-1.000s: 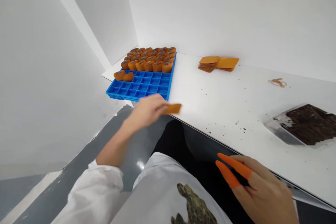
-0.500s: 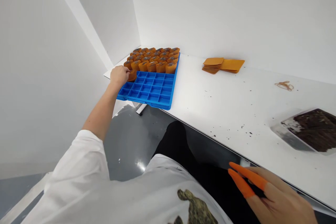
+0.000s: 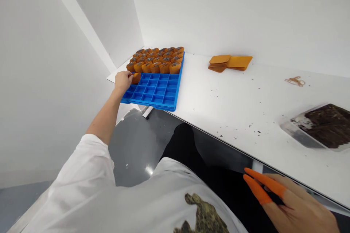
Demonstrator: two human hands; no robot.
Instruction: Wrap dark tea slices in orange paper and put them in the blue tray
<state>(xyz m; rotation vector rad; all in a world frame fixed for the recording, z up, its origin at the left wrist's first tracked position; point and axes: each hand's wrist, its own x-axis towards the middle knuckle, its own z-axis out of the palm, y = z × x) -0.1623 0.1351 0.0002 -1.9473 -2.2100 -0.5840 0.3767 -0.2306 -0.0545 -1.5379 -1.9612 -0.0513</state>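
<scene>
At the left side of the blue compartment tray (image 3: pixel 168 93), my left hand (image 3: pixel 123 80) is closed with its fingertips pinching an orange bag (image 3: pixel 136 78). The bag sits in or just over a compartment in the front-left part; I cannot tell whether it touches the bottom. Behind it stand several rows of filled orange bags (image 3: pixel 155 66) with dark tops. My right hand (image 3: pixel 292 204) hovers low by the table's front edge. Orange finger cots cover two of its fingers, which are slightly apart with nothing between them.
On the white table (image 3: pixel 218 105), flat orange bags (image 3: pixel 235 62) lie stacked near the wall. Tan rubber bands (image 3: pixel 295 81) lie to their right. A clear plastic box (image 3: pixel 298 136) of dark soil (image 3: pixel 329 125) stands at the far right, with dark crumbs scattered around.
My left hand stays at the same compartment with the orange bag between its fingers. My right hand has shifted slightly rightward. The view has tilted a little.
</scene>
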